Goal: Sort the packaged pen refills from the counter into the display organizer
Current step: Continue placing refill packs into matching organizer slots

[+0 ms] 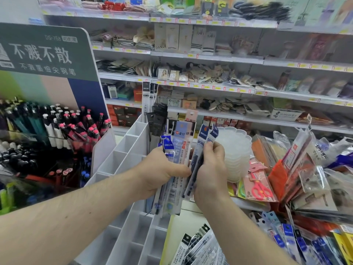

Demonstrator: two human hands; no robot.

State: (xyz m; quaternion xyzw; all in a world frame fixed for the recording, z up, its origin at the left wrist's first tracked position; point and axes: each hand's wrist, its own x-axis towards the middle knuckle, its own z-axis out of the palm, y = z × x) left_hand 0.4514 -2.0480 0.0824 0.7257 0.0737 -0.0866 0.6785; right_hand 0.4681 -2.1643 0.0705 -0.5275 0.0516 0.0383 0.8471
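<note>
At centre frame, the left hand gripped a fanned bundle of packaged pen refills, fingers curled round their middle. The right hand, at 3 o'clock of the left and just beside it, pinched two dark-blue refill packs at the bundle's edge. Both hung above the white display organizer, whose far compartments, at 12 o'clock, already held upright refills. More refill packs lay on the counter at 5 o'clock.

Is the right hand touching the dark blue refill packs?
Touching. The head view shows the right hand with its fingers curled round the dark blue refill packs, pinching them near their tops.
</note>
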